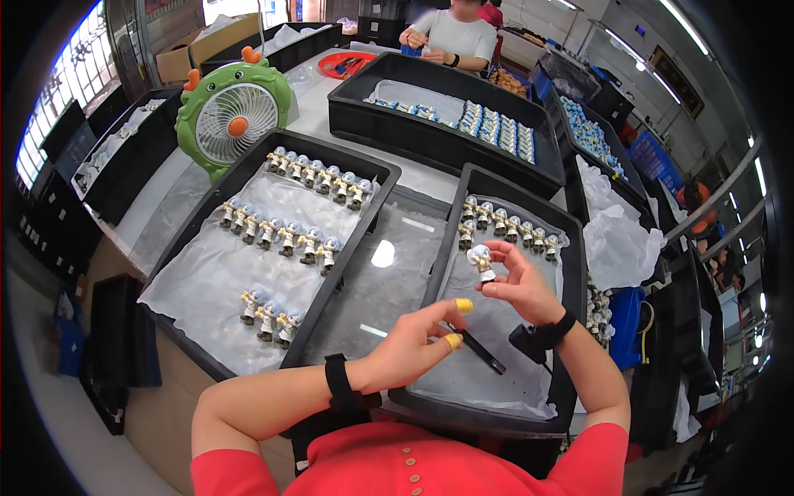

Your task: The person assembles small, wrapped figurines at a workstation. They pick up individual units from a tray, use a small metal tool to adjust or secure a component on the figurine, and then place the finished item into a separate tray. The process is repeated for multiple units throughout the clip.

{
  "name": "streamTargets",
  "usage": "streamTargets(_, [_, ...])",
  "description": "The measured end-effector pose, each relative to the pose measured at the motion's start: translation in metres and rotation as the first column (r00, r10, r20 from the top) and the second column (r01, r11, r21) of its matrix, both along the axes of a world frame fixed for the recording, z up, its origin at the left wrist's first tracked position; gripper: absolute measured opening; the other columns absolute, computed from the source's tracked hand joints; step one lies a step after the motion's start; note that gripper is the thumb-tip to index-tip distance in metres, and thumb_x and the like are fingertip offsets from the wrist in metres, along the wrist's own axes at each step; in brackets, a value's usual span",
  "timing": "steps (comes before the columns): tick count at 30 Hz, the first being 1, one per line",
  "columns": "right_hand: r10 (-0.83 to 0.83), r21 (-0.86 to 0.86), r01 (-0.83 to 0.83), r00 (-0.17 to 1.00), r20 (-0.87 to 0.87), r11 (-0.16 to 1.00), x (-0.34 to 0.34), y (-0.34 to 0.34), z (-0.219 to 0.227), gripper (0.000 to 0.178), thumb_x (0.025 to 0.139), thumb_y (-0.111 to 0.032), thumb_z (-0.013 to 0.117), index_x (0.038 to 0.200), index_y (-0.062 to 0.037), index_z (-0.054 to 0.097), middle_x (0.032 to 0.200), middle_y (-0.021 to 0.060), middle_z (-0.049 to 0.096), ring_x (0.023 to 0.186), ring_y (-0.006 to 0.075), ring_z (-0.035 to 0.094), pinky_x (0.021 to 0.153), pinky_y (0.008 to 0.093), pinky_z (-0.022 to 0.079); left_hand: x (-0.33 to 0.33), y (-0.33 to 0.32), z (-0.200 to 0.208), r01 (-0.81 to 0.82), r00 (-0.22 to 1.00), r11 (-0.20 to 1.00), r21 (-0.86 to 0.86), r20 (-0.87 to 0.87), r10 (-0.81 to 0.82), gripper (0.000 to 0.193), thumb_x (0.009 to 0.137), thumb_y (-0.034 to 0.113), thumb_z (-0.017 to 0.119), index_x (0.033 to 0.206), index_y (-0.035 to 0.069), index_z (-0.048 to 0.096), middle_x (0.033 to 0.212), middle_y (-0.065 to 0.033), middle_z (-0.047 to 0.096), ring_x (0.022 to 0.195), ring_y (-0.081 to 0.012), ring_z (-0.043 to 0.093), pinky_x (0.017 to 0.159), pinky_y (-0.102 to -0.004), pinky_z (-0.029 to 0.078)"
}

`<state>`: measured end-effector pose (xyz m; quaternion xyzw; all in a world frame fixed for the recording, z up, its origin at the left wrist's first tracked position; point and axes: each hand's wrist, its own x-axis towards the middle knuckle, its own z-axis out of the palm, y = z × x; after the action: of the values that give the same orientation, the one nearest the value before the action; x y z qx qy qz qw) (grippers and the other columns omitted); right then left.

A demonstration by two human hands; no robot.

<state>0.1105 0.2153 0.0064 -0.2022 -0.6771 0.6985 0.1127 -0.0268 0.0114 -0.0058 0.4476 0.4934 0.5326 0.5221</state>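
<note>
My right hand (523, 285) is closed on a small figurine (480, 263) with pale blue-white hair, a white body and dark feet, held upright above the right tray (438, 277). My left hand (422, 341), to its lower left, has its thumb and index finger apart. Yellow finger covers wrap both fingertips. Beside them, a slim black pen-like stick (484, 351) slants over the paper. One end is hidden by the left fingers; I cannot tell whether they touch it. Rows of similar figurines (513, 228) stand at the far end of this tray.
A paper-lined black tray (161, 318) on the left holds more figurine rows. Behind stand a green fan (186, 136), a long black tray (347, 120) of blue-and-white pieces and a red plate (329, 66). Crumpled white paper (624, 244) lies right. Across the table, another person (463, 37) works.
</note>
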Motion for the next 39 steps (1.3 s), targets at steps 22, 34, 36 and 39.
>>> streamTargets(22, [0.004, -0.344, -0.1, 0.963, -0.269, 0.934, 0.014, -0.067, -0.004, 0.072, 0.081, 0.009, 0.059, 0.142, -0.0094, 0.025, 0.131, 0.0101, 0.038, 0.109, 0.02, 0.057, 0.093, 0.0316, 0.049, 0.006, 0.0, 0.0, -0.077, 0.996, 0.981, 0.18, -0.036, 0.085, 0.052, 0.091, -0.003, 0.049, 0.139, 0.005, 0.033, 0.126, -0.0052, 0.047, 0.107, -0.0123, 0.055, 0.082, -0.0233, 0.046])
streamTargets(34, [0.026, -0.284, -0.107, 0.961, -0.274, 0.953, 0.015, -0.061, -0.012, 0.076, 0.079, 0.009, 0.062, 0.142, -0.0138, 0.024, 0.125, 0.0096, 0.043, 0.113, 0.02, 0.053, 0.093, 0.0308, 0.048, 0.004, 0.005, -0.009, -0.099, 0.995, 0.979, 0.176, -0.01, 0.102, 0.053, 0.088, -0.004, 0.052, 0.138, 0.003, 0.036, 0.124, -0.0086, 0.052, 0.103, -0.0142, 0.057, 0.086, -0.0277, 0.048])
streamTargets(36, [0.03, -0.269, -0.108, 0.96, -0.277, 0.957, 0.015, -0.061, -0.011, 0.075, 0.08, 0.009, 0.061, 0.141, -0.0134, 0.024, 0.126, 0.01, 0.042, 0.113, 0.0199, 0.054, 0.093, 0.0308, 0.048, 0.005, 0.005, -0.007, -0.116, 0.993, 0.977, 0.177, 0.007, 0.116, 0.055, 0.088, -0.004, 0.052, 0.139, 0.004, 0.035, 0.123, -0.0081, 0.052, 0.103, -0.0137, 0.057, 0.086, -0.0272, 0.048])
streamTargets(39, [0.037, -0.249, -0.114, 0.955, -0.293, 0.962, 0.016, -0.063, -0.008, 0.074, 0.081, 0.01, 0.06, 0.141, -0.0122, 0.024, 0.126, 0.0103, 0.041, 0.113, 0.0197, 0.054, 0.094, 0.0315, 0.049, 0.006, 0.004, -0.005, -0.144, 0.989, 0.969, 0.203, 0.055, 0.135, 0.057, 0.089, -0.003, 0.053, 0.142, 0.005, 0.032, 0.124, -0.008, 0.052, 0.102, -0.0135, 0.057, 0.085, -0.027, 0.048])
